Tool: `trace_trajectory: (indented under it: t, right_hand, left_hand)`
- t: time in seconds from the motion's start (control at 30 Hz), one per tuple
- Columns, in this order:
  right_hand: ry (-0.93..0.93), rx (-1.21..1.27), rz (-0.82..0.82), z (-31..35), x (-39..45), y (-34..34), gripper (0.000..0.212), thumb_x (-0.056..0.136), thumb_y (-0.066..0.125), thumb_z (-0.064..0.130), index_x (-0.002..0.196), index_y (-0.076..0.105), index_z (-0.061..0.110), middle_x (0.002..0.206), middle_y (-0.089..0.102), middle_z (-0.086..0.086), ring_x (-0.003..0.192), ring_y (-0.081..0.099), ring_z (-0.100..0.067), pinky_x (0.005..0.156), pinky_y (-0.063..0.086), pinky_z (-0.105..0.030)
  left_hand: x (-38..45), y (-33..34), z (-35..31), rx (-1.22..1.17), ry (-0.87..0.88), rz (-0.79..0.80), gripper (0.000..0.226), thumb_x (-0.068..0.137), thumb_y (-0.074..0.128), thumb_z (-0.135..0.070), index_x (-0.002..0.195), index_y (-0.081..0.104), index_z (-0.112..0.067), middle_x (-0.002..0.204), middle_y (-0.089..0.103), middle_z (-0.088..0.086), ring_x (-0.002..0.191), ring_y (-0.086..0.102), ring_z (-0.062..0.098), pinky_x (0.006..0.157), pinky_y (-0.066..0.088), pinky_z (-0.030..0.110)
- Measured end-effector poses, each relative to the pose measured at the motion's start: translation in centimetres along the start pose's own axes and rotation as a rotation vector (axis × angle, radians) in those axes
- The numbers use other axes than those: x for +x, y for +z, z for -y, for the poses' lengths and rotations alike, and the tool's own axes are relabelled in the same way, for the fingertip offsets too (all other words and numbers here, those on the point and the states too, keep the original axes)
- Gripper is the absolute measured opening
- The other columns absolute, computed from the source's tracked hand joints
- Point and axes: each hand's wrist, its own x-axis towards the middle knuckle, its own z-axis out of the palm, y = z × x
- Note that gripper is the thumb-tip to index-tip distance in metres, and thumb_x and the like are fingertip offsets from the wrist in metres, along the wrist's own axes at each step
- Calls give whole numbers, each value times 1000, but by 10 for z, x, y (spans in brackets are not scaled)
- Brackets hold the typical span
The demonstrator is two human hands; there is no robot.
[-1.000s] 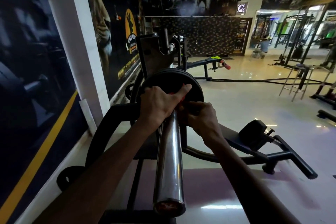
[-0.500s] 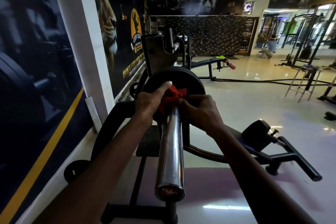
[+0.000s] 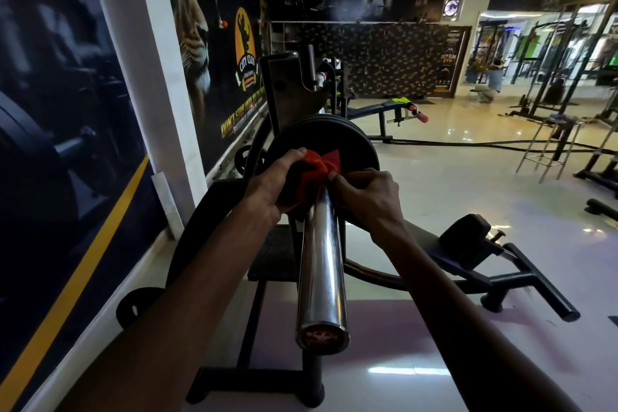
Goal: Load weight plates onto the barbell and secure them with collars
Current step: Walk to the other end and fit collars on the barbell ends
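Observation:
A chrome barbell sleeve [image 3: 322, 264] points toward me, its end cap low in the middle of the view. Black weight plates [image 3: 351, 140] sit on the sleeve at its far end. A red collar [image 3: 316, 167] wraps the sleeve right against the plates. My left hand [image 3: 274, 182] grips the collar's left side, thumb on top. My right hand [image 3: 366, 192] pinches its right side, fingers curled over the sleeve. The collar's underside is hidden by both hands.
The barbell rests on a black rack [image 3: 284, 90]. A wall with posters [image 3: 83, 144] runs close on the left, a small plate [image 3: 133, 309] lying at its foot. A black bench frame [image 3: 501, 271] lies right on the glossy floor. More benches and machines stand further back.
The red collar has come into sight between my hands against the plates; a second ago my hands covered it. My hands stay on the sleeve.

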Motion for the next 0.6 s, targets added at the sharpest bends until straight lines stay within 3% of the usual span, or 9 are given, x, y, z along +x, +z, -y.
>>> trace_trajectory:
  t: [0.17, 0.3, 0.37, 0.5, 0.6]
  right_hand:
    - [78, 145, 33, -4, -3, -2, 19, 88, 81, 33, 81, 83, 15, 71, 77, -9, 68, 78, -27, 69, 66, -49]
    - [120, 196, 48, -6, -4, -2, 19, 87, 83, 34, 83, 84, 15, 76, 79, -7, 74, 79, -27, 76, 66, -52]
    - [123, 218, 45, -6, -5, -1, 16, 87, 83, 33, 84, 84, 17, 79, 79, -7, 76, 79, -27, 77, 66, -51]
    - [123, 211, 32, -5, -7, 0, 16, 86, 83, 34, 84, 84, 19, 79, 80, -5, 76, 79, -26, 77, 66, -49]
    - [140, 194, 29, -2, -8, 0, 19, 86, 83, 35, 89, 84, 16, 79, 79, -5, 74, 79, -23, 76, 66, -46]
  left_hand:
    - [8, -4, 7, -13, 11, -33, 75, 57, 94, -50, 118, 73, -12, 110, 80, 11, 101, 78, 27, 90, 64, 42]
    - [17, -7, 8, -25, 19, -34, 88, 42, 97, -50, 119, 73, -12, 111, 80, 10, 99, 78, 26, 80, 65, 37]
    - [21, -9, 11, -27, 21, -33, 96, 35, 97, -49, 119, 74, -11, 112, 80, 10, 100, 78, 26, 84, 65, 38]
    - [23, -13, 13, -8, 36, -18, 64, 66, 96, -39, 118, 74, -10, 110, 80, 10, 100, 78, 24, 82, 65, 35]
    - [24, -14, 13, 21, 54, -39, 62, 70, 95, -38, 120, 72, -9, 111, 79, 10, 99, 78, 24, 82, 65, 36]
